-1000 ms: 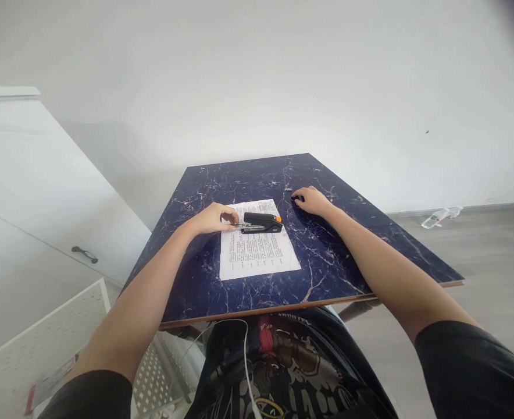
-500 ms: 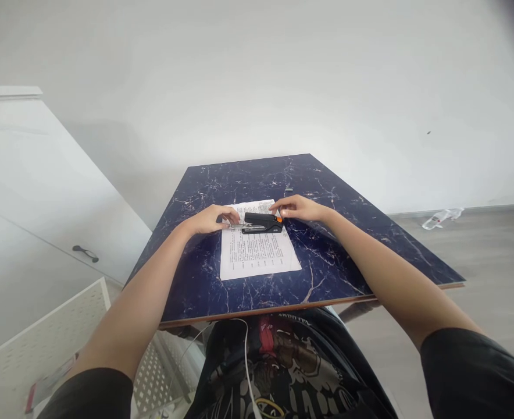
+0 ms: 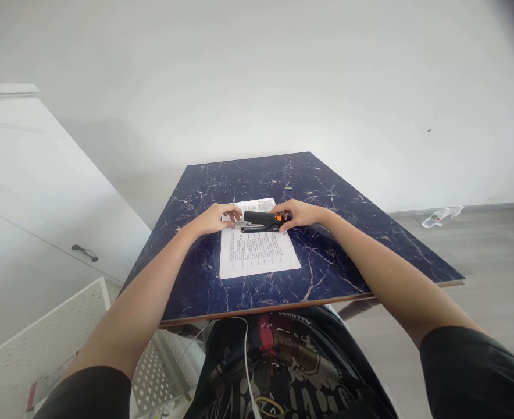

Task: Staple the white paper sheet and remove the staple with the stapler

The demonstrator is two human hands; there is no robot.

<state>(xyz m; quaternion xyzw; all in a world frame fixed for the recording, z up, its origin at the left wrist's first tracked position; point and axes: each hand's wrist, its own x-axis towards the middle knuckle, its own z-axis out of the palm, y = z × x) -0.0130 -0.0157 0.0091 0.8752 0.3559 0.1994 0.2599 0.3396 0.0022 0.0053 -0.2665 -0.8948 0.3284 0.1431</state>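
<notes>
A black stapler (image 3: 261, 221) with an orange part near its rear lies crosswise over printed sheets of paper (image 3: 261, 259). Its metal rail (image 3: 238, 224) juts out at the left end. Thumb and fingertips of my left hand (image 3: 217, 219) close around that rail end; the exact contact is too small to see. On the other side, my right hand (image 3: 298, 213) grips the stapler's rear, thumb on the near side and fingers beyond. The sheets lie flat on a dark blue marble-patterned table (image 3: 327, 256).
A small grey piece (image 3: 288, 188) lies beyond the paper. White drawers (image 3: 56, 203) and a perforated white basket (image 3: 65, 326) stand at left. On the floor at right is a clear plastic item (image 3: 441, 217). A white cable (image 3: 247, 361) runs over my lap.
My right hand has closed around the stapler's rear, where it hovered beside it before. My left hand has shifted slightly at the rail end. The stapler's top looks slightly shifted.
</notes>
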